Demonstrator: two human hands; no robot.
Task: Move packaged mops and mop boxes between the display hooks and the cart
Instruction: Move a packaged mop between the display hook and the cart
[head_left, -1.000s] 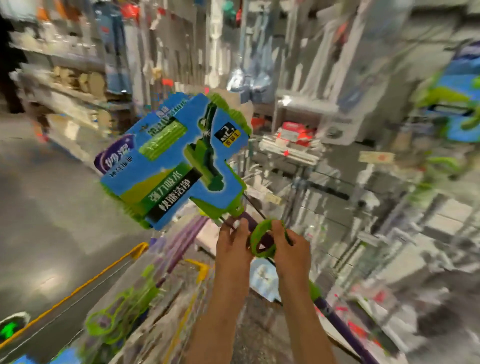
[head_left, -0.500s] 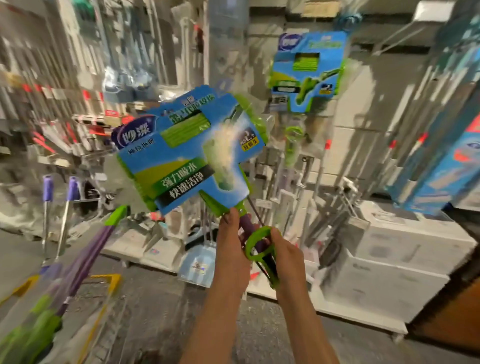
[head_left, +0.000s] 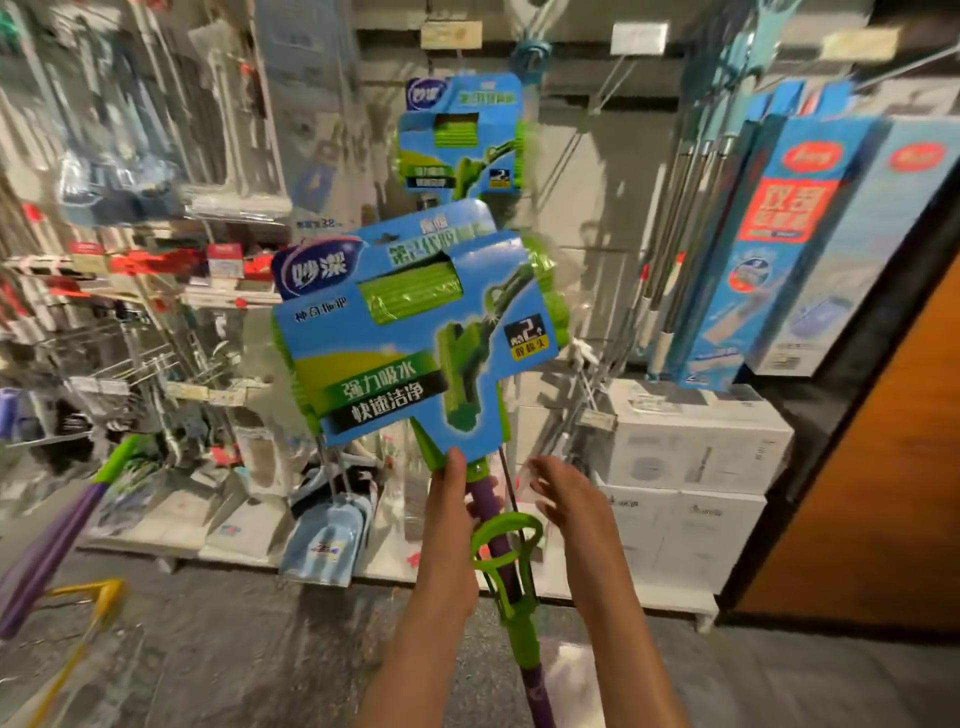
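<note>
The left hand (head_left: 453, 512) clenches the packaged mop (head_left: 415, 332) upright toward the display, while the right hand (head_left: 563, 493) hovers released beside its handle.

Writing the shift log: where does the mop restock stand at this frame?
Done: one identical packaged mop already hangs high on the display. In hand: the left hand grips the purple handle of a second packaged mop, raised toward the wall; the right hand is open beside it. Left: hanging this one; another purple-handled mop leans at the yellow cart.
</note>
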